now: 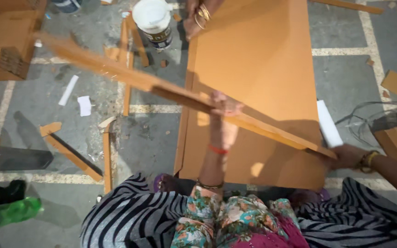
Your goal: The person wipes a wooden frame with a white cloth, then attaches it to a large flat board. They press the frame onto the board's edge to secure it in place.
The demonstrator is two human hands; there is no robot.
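Left hand (224, 108) and right hand (348, 156) both gripping a long strip (171, 92) over the board (263, 59) on the floor (152, 138).

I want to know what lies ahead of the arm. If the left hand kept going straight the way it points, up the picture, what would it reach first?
The left hand, gripping the long wooden strip, points across the large orange board. Further along that line is another person's hand at the board's far edge, though depth is unclear.

One large board (258, 69), one long strip (161, 85), one white tub (153, 20), three hands.
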